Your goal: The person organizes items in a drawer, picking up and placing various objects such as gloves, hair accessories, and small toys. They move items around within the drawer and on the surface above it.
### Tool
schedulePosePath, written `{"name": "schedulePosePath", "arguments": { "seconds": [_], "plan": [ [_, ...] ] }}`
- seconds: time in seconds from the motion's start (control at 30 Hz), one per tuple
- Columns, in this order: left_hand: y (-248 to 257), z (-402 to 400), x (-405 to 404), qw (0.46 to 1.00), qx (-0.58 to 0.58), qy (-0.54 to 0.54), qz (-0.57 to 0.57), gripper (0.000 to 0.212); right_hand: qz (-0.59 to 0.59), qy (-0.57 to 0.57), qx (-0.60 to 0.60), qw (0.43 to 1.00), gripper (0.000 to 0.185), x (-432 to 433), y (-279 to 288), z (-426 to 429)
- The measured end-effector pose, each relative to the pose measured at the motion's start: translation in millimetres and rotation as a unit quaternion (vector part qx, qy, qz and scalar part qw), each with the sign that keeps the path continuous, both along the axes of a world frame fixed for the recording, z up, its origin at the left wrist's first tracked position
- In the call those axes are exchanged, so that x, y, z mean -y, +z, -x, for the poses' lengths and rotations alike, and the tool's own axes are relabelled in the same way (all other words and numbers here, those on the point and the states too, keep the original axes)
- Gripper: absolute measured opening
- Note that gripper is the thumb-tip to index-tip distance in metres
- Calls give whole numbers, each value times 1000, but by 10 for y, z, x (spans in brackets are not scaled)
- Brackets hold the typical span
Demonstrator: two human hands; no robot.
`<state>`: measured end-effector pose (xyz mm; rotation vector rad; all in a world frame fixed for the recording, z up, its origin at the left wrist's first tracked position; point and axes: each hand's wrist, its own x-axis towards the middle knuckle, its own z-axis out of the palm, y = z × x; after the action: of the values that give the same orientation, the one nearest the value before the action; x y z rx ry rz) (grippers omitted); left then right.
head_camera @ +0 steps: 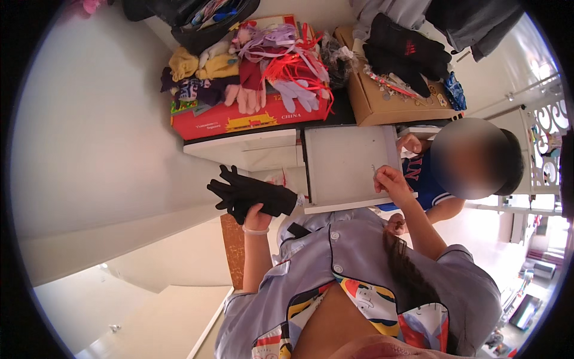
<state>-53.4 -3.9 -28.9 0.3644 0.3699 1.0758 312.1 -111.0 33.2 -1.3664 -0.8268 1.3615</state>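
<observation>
My left hand (258, 218) grips black fabric gloves (258, 194), held up to the left of a pulled-out white drawer (336, 166). Over the drawer's right side is my right hand (390, 179), thumb and fingers pinched together. A small, thin, greyish piece (373, 169) shows at these fingertips; it is too small to name and looks held. Apart from a tiny dark speck, the bare drawer bottom shows around it.
Several gloves (291, 92) and red tassels (287, 67) are heaped on a red box (251, 119). A cardboard box (394, 110) beside it carries black gloves (403, 54) and trinkets. Another person in a blue jersey (415, 172) stands at right, one hand (409, 142) at the drawer's edge.
</observation>
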Motion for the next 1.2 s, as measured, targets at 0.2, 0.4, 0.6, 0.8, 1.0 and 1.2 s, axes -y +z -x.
{"name": "schedulePosePath", "arguments": {
  "seconds": [0.2, 0.4, 0.6, 0.8, 1.0, 1.2],
  "plan": [
    [136, -208, 3, 994, 23, -98, -31, 64, -13, -170, -142, 975, 12, 65, -125, -55],
    [20, -333, 119, 981, 45, -188, 8, 72, -46, -218, -239, 945, 12, 83, -205, -123],
    [12, -408, 128, 986, -56, -159, 11, 62, -62, -237, -279, 928, 13, 43, -153, -166],
    [73, -431, 167, 986, -94, -133, 23, 61, -23, -171, -109, 979, 11, -51, -158, -55],
    [180, -534, 113, 989, -65, -132, -31, 63, -328, 45, 388, 860, 26, -962, 832, 407],
    [35, -392, 215, 993, -92, -66, -20, 60, -359, 42, 609, 706, 54, -2166, 860, 901]
  ]
}}
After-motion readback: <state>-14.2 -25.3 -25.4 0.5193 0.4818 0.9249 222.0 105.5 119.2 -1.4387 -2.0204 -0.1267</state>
